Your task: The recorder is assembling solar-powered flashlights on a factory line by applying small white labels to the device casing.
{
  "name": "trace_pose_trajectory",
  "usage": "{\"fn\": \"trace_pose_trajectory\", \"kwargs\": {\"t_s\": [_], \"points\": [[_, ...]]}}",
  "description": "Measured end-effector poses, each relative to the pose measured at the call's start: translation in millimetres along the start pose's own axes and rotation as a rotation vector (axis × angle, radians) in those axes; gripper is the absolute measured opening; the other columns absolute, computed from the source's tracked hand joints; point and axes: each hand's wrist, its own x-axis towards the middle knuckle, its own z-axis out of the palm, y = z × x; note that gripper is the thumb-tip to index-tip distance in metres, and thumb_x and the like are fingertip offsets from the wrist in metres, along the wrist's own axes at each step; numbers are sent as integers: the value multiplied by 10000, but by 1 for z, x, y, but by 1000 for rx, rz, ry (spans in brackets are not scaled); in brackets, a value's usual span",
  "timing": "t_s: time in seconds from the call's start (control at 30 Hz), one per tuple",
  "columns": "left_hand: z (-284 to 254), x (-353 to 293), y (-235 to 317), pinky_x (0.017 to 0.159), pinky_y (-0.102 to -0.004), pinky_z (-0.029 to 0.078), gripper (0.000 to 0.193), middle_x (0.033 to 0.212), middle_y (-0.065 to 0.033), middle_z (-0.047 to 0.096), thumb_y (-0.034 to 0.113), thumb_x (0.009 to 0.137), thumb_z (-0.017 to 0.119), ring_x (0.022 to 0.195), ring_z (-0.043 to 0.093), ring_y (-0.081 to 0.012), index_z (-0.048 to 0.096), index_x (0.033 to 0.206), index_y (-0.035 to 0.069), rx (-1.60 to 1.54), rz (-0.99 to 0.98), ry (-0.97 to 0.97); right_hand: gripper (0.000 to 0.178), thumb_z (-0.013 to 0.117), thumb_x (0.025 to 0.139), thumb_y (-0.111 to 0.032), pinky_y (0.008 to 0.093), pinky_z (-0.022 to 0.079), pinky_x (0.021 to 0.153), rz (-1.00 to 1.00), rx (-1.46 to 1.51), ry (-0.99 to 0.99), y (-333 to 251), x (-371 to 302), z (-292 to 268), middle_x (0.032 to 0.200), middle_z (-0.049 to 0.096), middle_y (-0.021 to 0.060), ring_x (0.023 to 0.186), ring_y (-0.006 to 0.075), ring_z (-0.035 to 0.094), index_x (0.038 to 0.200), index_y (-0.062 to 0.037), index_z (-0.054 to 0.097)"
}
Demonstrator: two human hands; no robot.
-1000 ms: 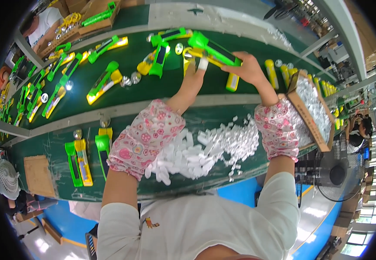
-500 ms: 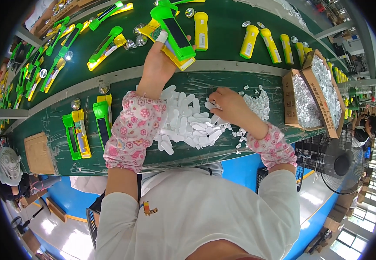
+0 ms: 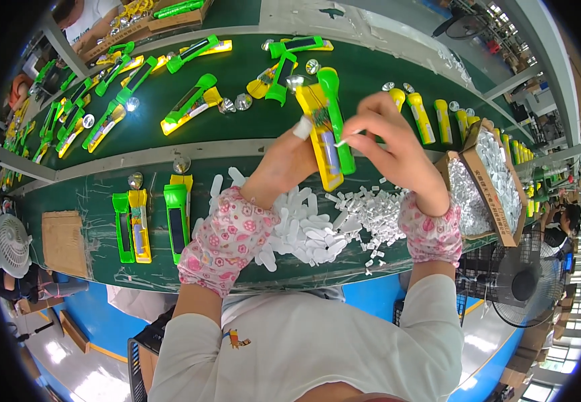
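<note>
My left hand (image 3: pixel 282 166), a white wrap on one fingertip, holds an opened flashlight (image 3: pixel 325 151) over the workbench. Its yellow half shows a circuit board and a purple-blue battery; the green half hangs along its right side. My right hand (image 3: pixel 397 147) is closed in a pinch on a small white plastic piece (image 3: pixel 346 139), close beside the battery. Below lie a pile of white oval plastic pieces (image 3: pixel 310 234) and a heap of tiny white plastic parts (image 3: pixel 374 213). Left of my forearm rest an opened flashlight (image 3: pixel 141 231) and a green-and-yellow one (image 3: pixel 178 218).
Opened green-and-yellow flashlights (image 3: pixel 190 104) and closed yellow flashlights (image 3: pixel 421 117) line the green surface beyond a grey rail (image 3: pixel 227 149). Cardboard boxes of white parts (image 3: pixel 498 184) stand at right. A cardboard sheet (image 3: pixel 64 242) lies left; a black fan (image 3: pixel 525 281) stands below right.
My right hand has lifted from the white pieces up to the flashlight. My left hand has drawn the flashlight nearer and turned it, exposing its battery and board. The whole view has shifted slightly.
</note>
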Motion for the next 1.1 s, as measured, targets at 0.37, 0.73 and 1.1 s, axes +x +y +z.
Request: {"fn": "trace_pose_trajectory", "kwargs": {"t_s": [0.37, 0.73, 1.1], "points": [[12, -8, 14, 910, -445, 520, 633, 1299, -78, 491, 301, 879, 682, 1169, 550, -223, 354, 1391, 124, 252, -71, -78, 371, 732, 791, -50, 282, 457, 604, 316, 161, -424, -11, 43, -10, 817, 612, 55, 709, 141, 591, 975, -57, 411], [16, -1, 8, 945, -442, 463, 380, 1173, -74, 529, 344, 999, 454, 1117, 534, -222, 408, 1296, 112, -80, 201, 182, 542, 520, 966, -332, 377, 459, 793, 359, -80, 43, 17, -21, 48, 1058, 503, 207, 901, 334, 554, 1337, 39, 383], [0, -3, 12, 824, -398, 484, 223, 1013, -54, 551, 249, 996, 439, 911, 569, -198, 465, 1161, 102, -151, 387, 523, 372, 413, 999, -220, 311, 430, 691, 278, 63, 270, 25, -25, 90, 852, 524, 122, 745, 221, 534, 1216, 53, 541]]}}
